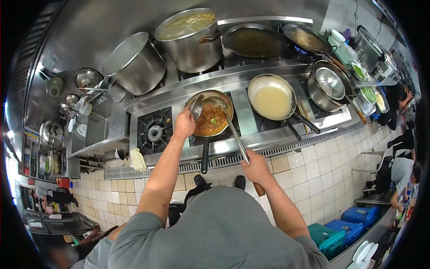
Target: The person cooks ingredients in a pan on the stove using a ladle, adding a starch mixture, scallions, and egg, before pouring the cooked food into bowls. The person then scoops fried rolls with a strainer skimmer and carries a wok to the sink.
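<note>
"On the steel stove (242, 113), where was the saucy brown food (207, 123)?"

"Inside the front frying pan (212, 93), its black handle pointing at the cook, a bit of green garnish (213, 120) on top."

"And the hands?"

"The left hand (184, 122) clasped a small metal bowl (196, 107), tilted over the pan's left side; whether the two touched, I couldn't tell. The right hand (257, 169) was wrapped firmly round a long-handled ladle (235, 134), its head down in the pan."

"Which step was that?"

"Stirring or scooping, I judged."

"What did the next move call for?"

"Probably a steady wrist, with bowl and ladle head clear of each other."
</note>
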Demonstrator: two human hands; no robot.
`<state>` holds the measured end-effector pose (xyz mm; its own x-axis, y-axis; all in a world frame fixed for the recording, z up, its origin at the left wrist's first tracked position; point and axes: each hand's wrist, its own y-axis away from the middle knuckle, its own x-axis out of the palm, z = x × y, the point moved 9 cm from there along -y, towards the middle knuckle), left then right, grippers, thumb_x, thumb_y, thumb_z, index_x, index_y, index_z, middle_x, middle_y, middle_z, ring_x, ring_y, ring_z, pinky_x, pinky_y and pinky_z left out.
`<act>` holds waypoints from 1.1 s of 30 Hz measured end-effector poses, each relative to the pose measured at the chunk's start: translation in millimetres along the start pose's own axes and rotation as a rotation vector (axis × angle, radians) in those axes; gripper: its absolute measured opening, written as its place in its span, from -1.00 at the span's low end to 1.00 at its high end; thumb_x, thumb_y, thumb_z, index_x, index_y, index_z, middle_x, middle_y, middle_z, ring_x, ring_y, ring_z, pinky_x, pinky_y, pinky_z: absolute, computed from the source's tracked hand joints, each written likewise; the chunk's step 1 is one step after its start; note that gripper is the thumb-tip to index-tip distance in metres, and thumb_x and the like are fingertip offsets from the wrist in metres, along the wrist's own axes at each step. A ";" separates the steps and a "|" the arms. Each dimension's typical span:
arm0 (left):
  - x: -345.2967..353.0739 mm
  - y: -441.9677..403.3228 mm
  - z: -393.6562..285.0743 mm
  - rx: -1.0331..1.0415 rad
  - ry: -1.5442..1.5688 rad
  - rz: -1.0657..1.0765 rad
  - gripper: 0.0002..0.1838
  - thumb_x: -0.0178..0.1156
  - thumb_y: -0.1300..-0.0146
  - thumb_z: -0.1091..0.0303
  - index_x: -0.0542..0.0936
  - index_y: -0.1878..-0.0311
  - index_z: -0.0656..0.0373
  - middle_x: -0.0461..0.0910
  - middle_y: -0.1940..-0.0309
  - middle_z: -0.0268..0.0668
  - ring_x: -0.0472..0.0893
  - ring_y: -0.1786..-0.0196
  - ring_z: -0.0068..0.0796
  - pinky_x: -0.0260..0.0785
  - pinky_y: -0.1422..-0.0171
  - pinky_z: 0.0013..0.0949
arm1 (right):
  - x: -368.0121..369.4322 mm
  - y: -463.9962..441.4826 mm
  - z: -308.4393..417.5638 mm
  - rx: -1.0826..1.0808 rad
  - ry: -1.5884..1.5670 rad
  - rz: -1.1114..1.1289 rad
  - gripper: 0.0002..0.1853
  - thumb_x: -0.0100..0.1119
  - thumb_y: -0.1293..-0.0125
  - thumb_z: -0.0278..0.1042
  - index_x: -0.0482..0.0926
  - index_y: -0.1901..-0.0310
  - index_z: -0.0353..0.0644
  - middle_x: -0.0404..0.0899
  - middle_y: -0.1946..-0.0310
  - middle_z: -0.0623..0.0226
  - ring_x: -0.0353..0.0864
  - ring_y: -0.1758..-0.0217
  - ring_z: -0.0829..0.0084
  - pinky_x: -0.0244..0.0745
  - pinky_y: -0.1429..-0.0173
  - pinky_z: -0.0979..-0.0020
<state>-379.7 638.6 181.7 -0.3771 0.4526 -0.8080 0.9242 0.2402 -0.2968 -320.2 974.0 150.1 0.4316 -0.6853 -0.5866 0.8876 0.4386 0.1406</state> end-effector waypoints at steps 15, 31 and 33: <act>-28.7 20.3 15.3 0.126 -0.108 -0.343 -0.91 0.17 -0.27 0.51 0.57 0.25 0.36 0.67 0.16 0.14 0.66 0.15 0.17 0.51 -0.02 -0.02 | -9.9 14.4 14.8 0.084 0.079 0.078 -0.71 0.25 -0.29 -0.28 0.55 0.04 -0.24 0.68 0.18 -0.13 0.65 0.02 -0.20 0.54 -0.08 -0.09; -56.5 50.9 55.1 -0.290 0.248 -0.510 -0.83 0.14 -0.31 0.52 0.60 0.13 0.43 0.64 0.27 0.11 0.63 0.19 0.12 0.47 -0.01 -0.07 | -24.5 27.3 48.5 -0.031 0.086 -0.011 -0.71 0.24 -0.29 -0.33 0.54 0.04 -0.31 0.65 0.26 -0.17 0.66 0.12 -0.17 0.54 0.02 0.00; -69.7 65.4 80.3 -0.175 0.093 -0.704 -0.83 0.15 -0.33 0.52 0.59 0.12 0.44 0.65 -0.01 0.13 0.64 0.06 0.07 0.45 -0.12 -0.15 | -18.4 32.6 36.2 0.089 -0.314 0.165 -0.68 0.30 -0.27 -0.33 0.56 0.02 -0.32 0.64 0.30 -0.12 0.66 0.23 0.01 0.56 0.07 0.14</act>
<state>-288.2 553.8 177.7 -0.8894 0.2096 -0.4064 0.4404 0.6313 -0.6383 -293.4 979.9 194.4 0.5862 -0.7606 -0.2789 0.8065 0.5154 0.2895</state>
